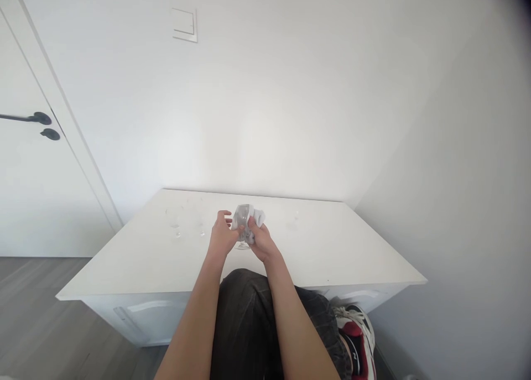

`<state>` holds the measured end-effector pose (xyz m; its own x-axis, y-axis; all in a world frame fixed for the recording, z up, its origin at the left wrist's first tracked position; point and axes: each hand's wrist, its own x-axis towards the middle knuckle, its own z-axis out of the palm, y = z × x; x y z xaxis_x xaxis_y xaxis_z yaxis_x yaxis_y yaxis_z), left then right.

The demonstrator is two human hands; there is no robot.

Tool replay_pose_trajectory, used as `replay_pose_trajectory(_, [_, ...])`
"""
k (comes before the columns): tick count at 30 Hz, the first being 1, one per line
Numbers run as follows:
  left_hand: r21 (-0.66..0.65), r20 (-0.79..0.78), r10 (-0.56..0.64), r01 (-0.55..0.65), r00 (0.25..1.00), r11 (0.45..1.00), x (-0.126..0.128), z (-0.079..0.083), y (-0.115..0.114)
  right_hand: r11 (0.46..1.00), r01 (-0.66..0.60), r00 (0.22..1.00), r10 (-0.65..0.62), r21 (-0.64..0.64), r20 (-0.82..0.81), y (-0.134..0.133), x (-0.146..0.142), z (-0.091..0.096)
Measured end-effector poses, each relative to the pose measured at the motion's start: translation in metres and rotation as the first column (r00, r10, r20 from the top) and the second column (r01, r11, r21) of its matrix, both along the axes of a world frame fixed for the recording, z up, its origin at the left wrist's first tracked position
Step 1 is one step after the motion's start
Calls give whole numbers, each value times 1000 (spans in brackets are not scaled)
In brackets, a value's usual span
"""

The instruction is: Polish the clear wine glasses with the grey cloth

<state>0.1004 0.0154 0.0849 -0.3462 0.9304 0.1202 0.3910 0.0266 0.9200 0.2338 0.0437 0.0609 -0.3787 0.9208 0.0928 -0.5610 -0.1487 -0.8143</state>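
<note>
**Observer:** What are the two hands doing at your end?

**Operator:** I see both of them raised over the middle of the white cabinet top (332, 258), between its front and back edges. My left hand (222, 237) is cupped around the near-left side of a clear glass (242, 220), fingers half curled and the thumb up, grasping it. My right hand (260, 243) is clenched on a white cloth (258, 217), which is bunched against the glass on its right and partly wraps it.

**Observer:** Is the glass standing on the top?

**Operator:** I cannot tell for certain. Something round like a foot shows just under the hands, but the hands hide whether it touches the surface.

**Observer:** Anything else on that surface?

**Operator:** Faintly, yes. A few more clear glasses (176, 220) stand towards the back-left corner, well apart from my hands, and another faint clear one (295, 218) towards the back edge on the right. They are too pale against the white to say more.

**Observer:** And around the cabinet?

**Operator:** A white door with a dark handle (31, 118) on the left, a light switch (185, 24) on the wall above, and a red, white and black shoe (357, 336) on the floor at the front-right corner.
</note>
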Motion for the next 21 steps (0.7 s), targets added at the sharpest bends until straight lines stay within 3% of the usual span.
replay_pose_trajectory(4, [121, 64, -122, 114, 990, 986, 0, 2, 0, 1000, -2, 1000, 2, 13, 23, -1, 0, 0])
replay_pose_trajectory(8, [179, 109, -133, 112, 985, 977, 2, 5, -2, 999, -36, 999, 36, -3, 21, -1, 0, -2])
replay_pose_trajectory(16, [186, 130, -108, 83, 986, 979, 3, 5, -2, 999, -32, 997, 31, 23, 65, -5, -2, 2])
replay_pose_trajectory(21, [155, 217, -107, 74, 970, 985, 7, 16, -9, 988, 46, 991, -63, 145, 118, -7, -4, 3])
